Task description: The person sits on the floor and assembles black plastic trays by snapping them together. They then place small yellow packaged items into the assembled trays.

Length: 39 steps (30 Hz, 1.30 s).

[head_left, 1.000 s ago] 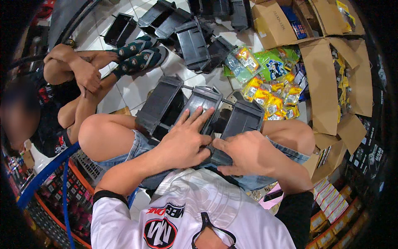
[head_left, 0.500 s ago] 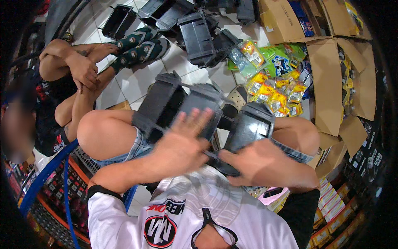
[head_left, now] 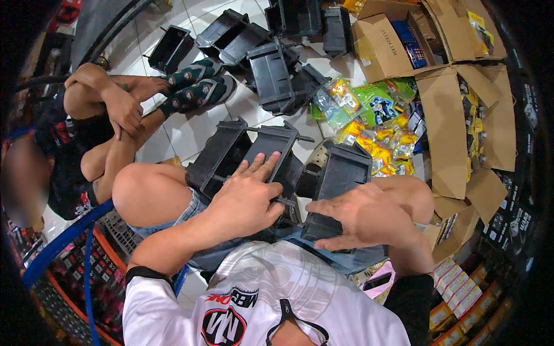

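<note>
At the far edge of our lap [head_left: 359,258], our spread left hand [head_left: 245,196] rests on paired black bins [head_left: 266,143], our half-curled right hand [head_left: 365,213] on a separate bin [head_left: 344,170], grip unclear.

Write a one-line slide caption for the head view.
Left hand on one black bin, right hand on a second bin, yellow packets and cardboard boxes nearby.

Tiles [head_left: 179,135], upper L of ctr: v. bright, nearly washed out; light seems overhead, src out of view.
Clear bag [head_left: 326,108], upper R of ctr: glints poppin'.
Black trays [head_left: 343,170], ctr: dark, faint sheen.
L hand [head_left: 248,193]: fairly crisp.
R hand [head_left: 360,213]: tad softer, patchy shade.
Person's head [head_left: 24,181], far L: smeared out.
Blue rail [head_left: 64,244], lower L: dim-ish, edge distort.
Dark boxes [head_left: 513,213], far R: bending, sinking into blk rim.
</note>
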### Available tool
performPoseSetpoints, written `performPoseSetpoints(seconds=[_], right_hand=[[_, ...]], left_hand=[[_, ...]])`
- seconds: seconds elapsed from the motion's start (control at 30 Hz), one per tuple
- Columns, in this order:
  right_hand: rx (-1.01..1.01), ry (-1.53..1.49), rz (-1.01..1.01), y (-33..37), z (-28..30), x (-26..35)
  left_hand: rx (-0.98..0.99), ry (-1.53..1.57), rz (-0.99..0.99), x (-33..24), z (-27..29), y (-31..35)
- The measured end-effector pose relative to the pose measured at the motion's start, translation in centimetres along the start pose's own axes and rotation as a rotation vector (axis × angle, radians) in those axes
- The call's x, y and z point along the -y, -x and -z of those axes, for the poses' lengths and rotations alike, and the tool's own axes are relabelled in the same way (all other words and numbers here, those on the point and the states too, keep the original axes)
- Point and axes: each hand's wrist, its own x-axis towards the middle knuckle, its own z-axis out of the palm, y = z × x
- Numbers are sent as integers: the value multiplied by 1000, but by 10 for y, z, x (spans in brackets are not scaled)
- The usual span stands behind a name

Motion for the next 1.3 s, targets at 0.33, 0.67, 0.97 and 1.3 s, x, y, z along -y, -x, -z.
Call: performPoseSetpoints(seconds=[0.33,0.67,0.97,1.3], right_hand=[[-84,-130,214,6,6,-35],[-683,-394,-651,1,-20,-63],[-489,-1693,-528,-31,-42,-68],[-660,-1829,-612,-25,-17,-35]], left_hand=[[-38,-71,49,7,-9,3],[-158,218,115,34,36,11],[-469,104,-2,22,11,24],[-757,-153,-296,16,-6,35]])
